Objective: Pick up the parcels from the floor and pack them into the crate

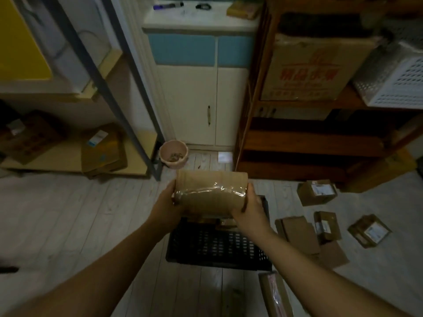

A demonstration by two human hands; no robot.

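Since the taped brown cardboard parcel (210, 193) was wide, I gripped its ends with left hand (168, 205) and right hand (250, 209); black plastic crate (217, 248) underneath.

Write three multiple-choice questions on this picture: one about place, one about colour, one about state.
1. Where is the taped parcel? A. On the floor. B. Held over the crate. C. On a shelf.
2. What colour is the crate? A. Black. B. White. C. Yellow.
3. What do the left hand and the right hand do? A. Both are empty. B. Only one holds the parcel. C. Both grip the parcel.
Answers: 1 B, it is held over the crate's far end; 2 A, its mesh walls are black; 3 C, one hand clasps each end.
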